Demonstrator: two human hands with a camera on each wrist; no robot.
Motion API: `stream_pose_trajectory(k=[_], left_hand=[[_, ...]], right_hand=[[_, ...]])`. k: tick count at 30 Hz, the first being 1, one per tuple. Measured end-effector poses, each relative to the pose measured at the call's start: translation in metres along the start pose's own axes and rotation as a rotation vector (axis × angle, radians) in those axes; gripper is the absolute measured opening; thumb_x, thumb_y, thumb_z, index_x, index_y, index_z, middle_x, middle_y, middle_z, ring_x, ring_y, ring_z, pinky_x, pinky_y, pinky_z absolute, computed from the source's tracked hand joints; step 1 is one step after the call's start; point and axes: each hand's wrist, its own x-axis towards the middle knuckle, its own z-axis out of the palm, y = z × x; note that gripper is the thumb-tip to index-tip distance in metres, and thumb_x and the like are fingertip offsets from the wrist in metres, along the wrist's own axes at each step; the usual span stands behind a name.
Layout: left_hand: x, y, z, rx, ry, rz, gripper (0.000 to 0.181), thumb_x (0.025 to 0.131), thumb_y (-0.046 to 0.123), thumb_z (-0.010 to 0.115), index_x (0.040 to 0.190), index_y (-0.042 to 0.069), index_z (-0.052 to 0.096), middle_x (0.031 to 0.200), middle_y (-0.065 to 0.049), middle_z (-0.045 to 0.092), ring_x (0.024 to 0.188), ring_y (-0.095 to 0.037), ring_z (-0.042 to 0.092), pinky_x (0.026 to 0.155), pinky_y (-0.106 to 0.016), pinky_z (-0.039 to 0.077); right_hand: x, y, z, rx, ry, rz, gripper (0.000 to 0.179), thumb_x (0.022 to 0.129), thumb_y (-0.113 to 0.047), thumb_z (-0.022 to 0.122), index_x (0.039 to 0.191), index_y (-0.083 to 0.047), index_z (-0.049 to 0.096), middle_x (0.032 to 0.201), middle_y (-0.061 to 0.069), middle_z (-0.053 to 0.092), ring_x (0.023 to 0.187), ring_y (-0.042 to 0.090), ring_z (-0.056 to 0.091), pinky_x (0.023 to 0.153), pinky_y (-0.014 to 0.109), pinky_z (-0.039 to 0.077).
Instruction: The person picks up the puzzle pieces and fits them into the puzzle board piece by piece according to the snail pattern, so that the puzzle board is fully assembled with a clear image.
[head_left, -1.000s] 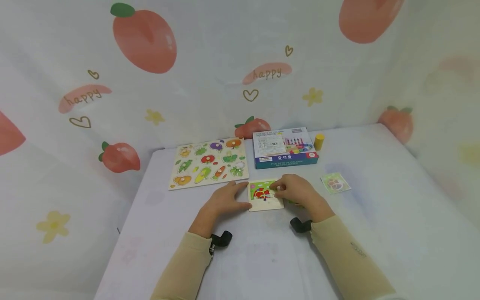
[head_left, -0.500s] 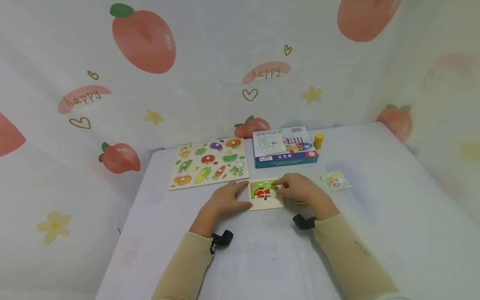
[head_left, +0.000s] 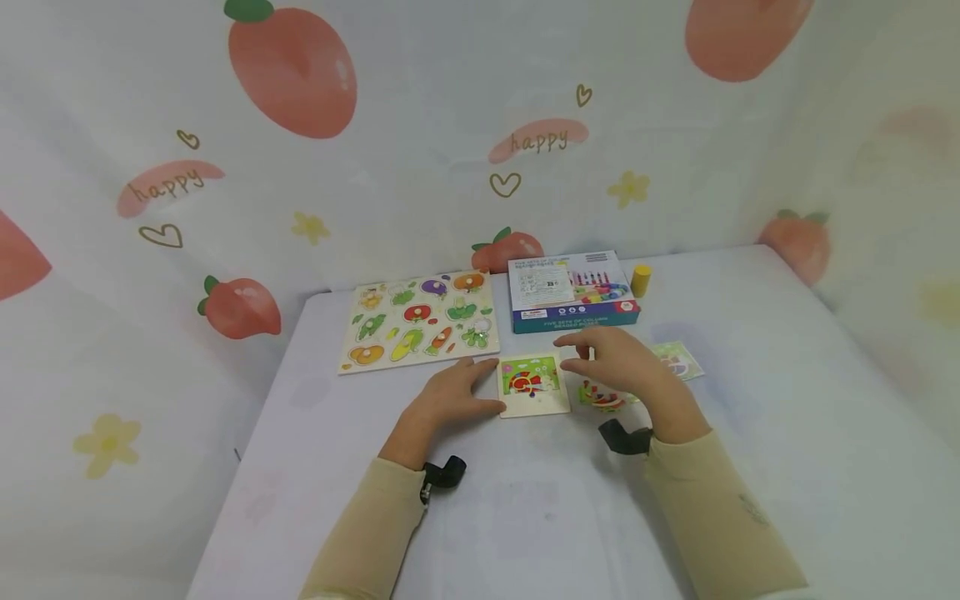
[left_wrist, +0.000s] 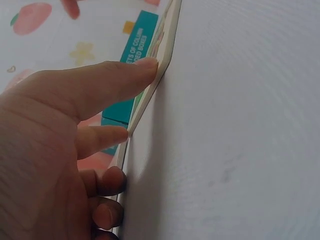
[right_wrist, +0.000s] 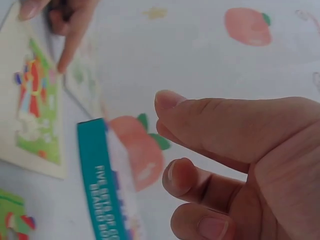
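Observation:
A small square puzzle board (head_left: 536, 407) with a red and green picture lies flat in the middle of the table. My left hand (head_left: 448, 398) steadies its left edge, thumb at the near corner and index finger at the far one; the left wrist view shows thumb (left_wrist: 142, 67) and fingers along the board's rim. Just off the board's right side is my right hand (head_left: 621, 362), thumb and fingers apart. Nothing sits between its fingers in the right wrist view. Colourful loose puzzle pieces (head_left: 600, 398) lie below that hand, partly covered by it.
A vegetable puzzle board (head_left: 390, 329) with knobs lies at the back left. Behind the small board is a teal and white box (head_left: 573, 318), with a yellow cylinder (head_left: 641, 281) beside it. A patterned square card (head_left: 684, 360) lies to the right, partly behind my right hand.
My right hand has lifted off the small puzzle board and moved right, uncovering the picture's right side and the loose pieces. My left hand stays at the board's left edge.

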Motion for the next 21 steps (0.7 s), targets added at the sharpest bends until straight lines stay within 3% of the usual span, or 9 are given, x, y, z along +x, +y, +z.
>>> stream_pose_trajectory(k=[10, 21], left_hand=[[0.000, 0.000, 0.001, 0.033, 0.000, 0.013, 0.080, 0.085, 0.060, 0.074, 0.156, 0.037, 0.045, 0.120, -0.003, 0.051, 0.098, -0.023, 0.051, 0.088, -0.042, 0.049], [0.000, 0.001, 0.000, 0.029, 0.007, 0.013, 0.080, 0.086, 0.061, 0.073, 0.157, 0.036, 0.044, 0.123, -0.004, 0.052, 0.099, -0.023, 0.051, 0.093, -0.045, 0.049]], right_hand=[[-0.028, -0.009, -0.026, 0.048, 0.099, -0.094, 0.043, 0.097, -0.029, 0.073, 0.137, -0.014, 0.067, 0.091, 0.002, 0.055, 0.079, 0.021, 0.049, 0.063, 0.035, 0.043], [-0.054, -0.008, -0.051, 0.038, 0.158, -0.056, 0.047, 0.095, -0.037, 0.074, 0.137, -0.016, 0.066, 0.095, 0.002, 0.054, 0.084, 0.022, 0.048, 0.058, 0.032, 0.042]])
